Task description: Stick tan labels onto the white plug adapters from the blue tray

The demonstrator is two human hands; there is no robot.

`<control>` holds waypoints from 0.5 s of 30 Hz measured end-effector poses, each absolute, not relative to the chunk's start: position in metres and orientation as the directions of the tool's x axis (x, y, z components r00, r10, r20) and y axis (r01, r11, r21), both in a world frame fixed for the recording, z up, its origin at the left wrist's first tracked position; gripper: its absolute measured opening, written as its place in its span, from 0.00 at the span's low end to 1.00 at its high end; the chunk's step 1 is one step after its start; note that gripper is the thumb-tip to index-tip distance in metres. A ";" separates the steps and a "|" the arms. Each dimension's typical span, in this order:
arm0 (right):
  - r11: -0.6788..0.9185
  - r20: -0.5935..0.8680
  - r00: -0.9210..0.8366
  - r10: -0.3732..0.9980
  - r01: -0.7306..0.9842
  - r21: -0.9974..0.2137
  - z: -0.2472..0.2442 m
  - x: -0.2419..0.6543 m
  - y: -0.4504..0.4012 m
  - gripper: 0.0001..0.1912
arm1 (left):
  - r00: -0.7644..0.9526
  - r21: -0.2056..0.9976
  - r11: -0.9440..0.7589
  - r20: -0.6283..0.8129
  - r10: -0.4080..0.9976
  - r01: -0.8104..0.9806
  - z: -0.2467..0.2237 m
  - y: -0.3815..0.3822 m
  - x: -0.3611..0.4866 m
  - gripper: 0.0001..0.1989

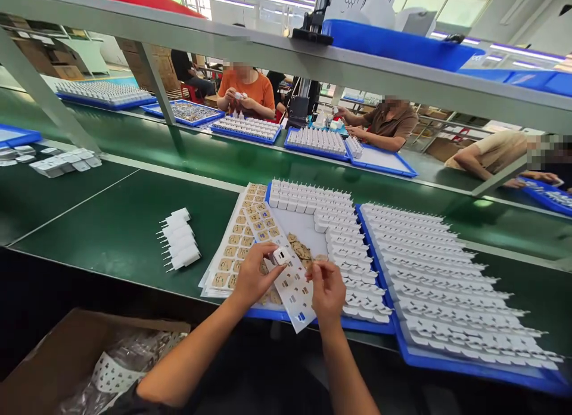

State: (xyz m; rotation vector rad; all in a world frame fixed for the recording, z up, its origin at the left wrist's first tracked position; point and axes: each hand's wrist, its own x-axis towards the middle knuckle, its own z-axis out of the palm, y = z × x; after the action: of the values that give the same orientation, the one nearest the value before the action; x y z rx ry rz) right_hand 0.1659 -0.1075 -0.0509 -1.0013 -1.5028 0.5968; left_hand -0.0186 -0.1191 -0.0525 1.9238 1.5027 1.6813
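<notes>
My left hand [254,278] pinches a small white plug-in charger [281,256], its face with a dark port slot turned up. To its right, my right hand [328,291] has thumb and fingers pressed together; what they hold, if anything, is too small to make out. Below both hands lies a partly used sticker strip [292,296] across a blue tray [268,313]. Brown peeled backing pieces [298,247] are heaped in that tray, beside rows of white chargers [355,266]. Sheets of brown stickers [230,257] are stacked under the strip's left side.
Several white chargers [179,239] stand in a row at left on the green bench [111,224]. A second full blue tray [482,373] is at right. An open carton [53,349] with plastic sits below left. Co-workers sit beyond the shelf frame [223,45].
</notes>
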 end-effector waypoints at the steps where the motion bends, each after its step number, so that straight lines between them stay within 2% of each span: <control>1: 0.433 0.468 0.116 0.876 0.239 -0.869 -0.053 0.166 -0.106 0.08 | -0.148 0.687 -0.477 0.641 0.753 0.549 -0.052 -0.119 -0.018 0.16; 3: 0.338 0.380 0.200 0.903 0.215 -0.916 -0.057 0.167 -0.103 0.11 | -0.143 0.685 -0.485 0.645 0.751 0.543 -0.051 -0.119 -0.018 0.16; 5: 0.297 0.340 0.203 0.918 0.213 -0.931 -0.059 0.167 -0.098 0.15 | -0.142 0.685 -0.490 0.648 0.749 0.539 -0.051 -0.119 -0.017 0.16; 8: 0.273 0.305 0.065 0.950 0.299 -0.914 -0.062 0.168 -0.092 0.29 | -0.135 0.688 -0.497 0.646 0.751 0.529 -0.051 -0.120 -0.018 0.17; 10: 0.275 0.286 -0.032 0.958 0.392 -0.878 -0.063 0.168 -0.089 0.34 | -0.128 0.697 -0.497 0.638 0.760 0.517 -0.051 -0.120 -0.019 0.17; 15: 0.329 0.367 -0.025 0.930 0.502 -0.800 -0.060 0.170 -0.090 0.19 | -0.138 0.710 -0.479 0.621 0.771 0.516 -0.051 -0.118 -0.018 0.17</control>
State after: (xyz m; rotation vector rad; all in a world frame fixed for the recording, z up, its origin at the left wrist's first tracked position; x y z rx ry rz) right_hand 0.1695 -0.0896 -0.0600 -1.3059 -1.6685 0.5795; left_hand -0.0177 -0.1183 -0.0505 1.8982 1.4603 1.6636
